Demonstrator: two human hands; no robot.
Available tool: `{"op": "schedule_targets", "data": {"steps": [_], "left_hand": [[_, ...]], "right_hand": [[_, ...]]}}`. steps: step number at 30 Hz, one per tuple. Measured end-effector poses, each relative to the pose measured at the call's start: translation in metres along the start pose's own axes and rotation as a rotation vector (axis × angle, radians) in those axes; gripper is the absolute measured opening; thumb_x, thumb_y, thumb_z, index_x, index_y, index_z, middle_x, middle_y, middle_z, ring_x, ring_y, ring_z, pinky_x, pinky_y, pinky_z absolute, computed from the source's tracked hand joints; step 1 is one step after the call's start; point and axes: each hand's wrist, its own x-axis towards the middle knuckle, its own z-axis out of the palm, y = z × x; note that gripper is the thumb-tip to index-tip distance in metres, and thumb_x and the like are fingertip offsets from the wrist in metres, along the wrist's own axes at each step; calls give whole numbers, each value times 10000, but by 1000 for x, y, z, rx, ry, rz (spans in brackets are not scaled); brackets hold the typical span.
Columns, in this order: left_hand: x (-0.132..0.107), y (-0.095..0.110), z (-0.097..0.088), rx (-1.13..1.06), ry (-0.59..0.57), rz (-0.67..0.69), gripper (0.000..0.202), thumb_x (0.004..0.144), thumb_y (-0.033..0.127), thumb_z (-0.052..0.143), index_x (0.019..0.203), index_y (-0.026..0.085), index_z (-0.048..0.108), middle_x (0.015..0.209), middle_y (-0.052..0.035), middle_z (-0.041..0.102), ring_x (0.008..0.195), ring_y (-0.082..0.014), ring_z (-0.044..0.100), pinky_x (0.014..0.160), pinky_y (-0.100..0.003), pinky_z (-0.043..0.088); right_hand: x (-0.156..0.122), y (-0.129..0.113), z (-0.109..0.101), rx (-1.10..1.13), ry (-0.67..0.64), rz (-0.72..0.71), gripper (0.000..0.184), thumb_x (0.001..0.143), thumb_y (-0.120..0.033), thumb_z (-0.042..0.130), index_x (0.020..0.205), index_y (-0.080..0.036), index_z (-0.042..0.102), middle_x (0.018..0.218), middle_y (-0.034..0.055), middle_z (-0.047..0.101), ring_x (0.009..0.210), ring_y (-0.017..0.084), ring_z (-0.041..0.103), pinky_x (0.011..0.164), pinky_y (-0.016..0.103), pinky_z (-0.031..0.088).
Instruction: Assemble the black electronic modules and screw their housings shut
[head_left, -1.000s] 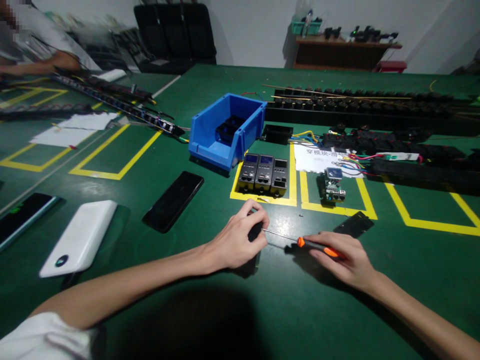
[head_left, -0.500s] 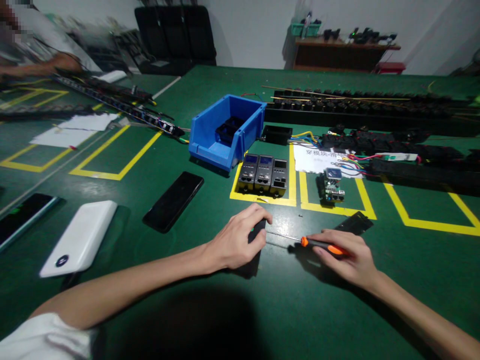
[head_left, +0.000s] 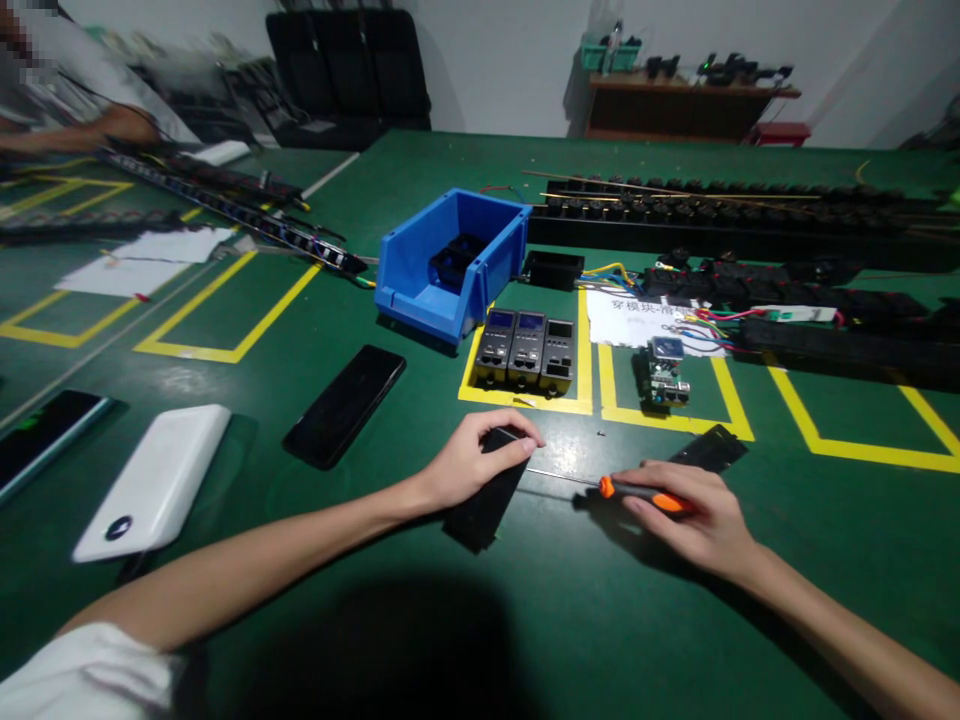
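My left hand (head_left: 472,462) grips the far end of a flat black part (head_left: 484,500) that lies on the green table (head_left: 465,610). My right hand (head_left: 694,518) is closed around an orange-handled screwdriver (head_left: 637,491); its thin shaft points left toward the black part. A tiny screw (head_left: 601,433) lies on the table just beyond the shaft. Another flat black piece (head_left: 709,447) lies just beyond my right hand.
Three grey modules (head_left: 529,350) sit in a yellow-taped box, a bare circuit board (head_left: 664,375) in the box to their right. A blue bin (head_left: 450,260), a black phone (head_left: 346,403) and a white power bank (head_left: 154,480) lie left. Long black power strips (head_left: 750,215) span the back. Another person's arm (head_left: 90,130) works at far left.
My left hand has lifted back from the black part, uncovering most of it, and now holds only its far end. The screwdriver has hardly moved.
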Motion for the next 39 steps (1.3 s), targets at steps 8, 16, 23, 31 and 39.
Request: {"op": "schedule_targets", "data": {"steps": [8, 16, 23, 31, 39], "left_hand": [[-4, -3, 9, -483, -2, -81, 240, 869, 322, 501, 808, 121, 617, 863, -93, 652, 942, -254, 640, 866, -416, 497], [-1, -12, 0, -262, -97, 88, 419, 869, 413, 363, 801, 112, 646, 807, -110, 642, 808, -230, 598, 802, -370, 448], [1, -10, -4, -212, -183, 104, 439, 862, 452, 364, 746, 113, 618, 776, -106, 624, 738, -209, 577, 752, -349, 441], [4, -10, -5, -322, -216, 88, 409, 854, 428, 402, 720, 118, 633, 753, -104, 628, 750, -221, 592, 762, -356, 446], [3, -14, -4, -313, -163, 34, 450, 890, 425, 373, 677, 119, 626, 688, -81, 608, 696, -198, 577, 752, -345, 448]], "right_hand": [[1, -1, 0, 64, -54, 50, 168, 833, -194, 658, 997, -183, 690, 852, 56, 760, 730, 162, 723, 677, 232, 559], [4, -1, 0, 170, -131, 142, 145, 853, -205, 639, 988, -176, 682, 889, 56, 757, 751, 150, 716, 676, 212, 548], [6, -2, -1, 177, -195, 179, 152, 868, -250, 621, 974, -165, 689, 874, 65, 753, 738, 158, 712, 666, 221, 551], [10, -5, -1, 195, -224, 226, 162, 869, -283, 614, 951, -168, 694, 858, 58, 753, 723, 158, 708, 636, 214, 544], [8, -8, 2, 228, -230, 265, 159, 868, -270, 621, 971, -175, 696, 880, 51, 751, 728, 147, 697, 646, 202, 531]]}}
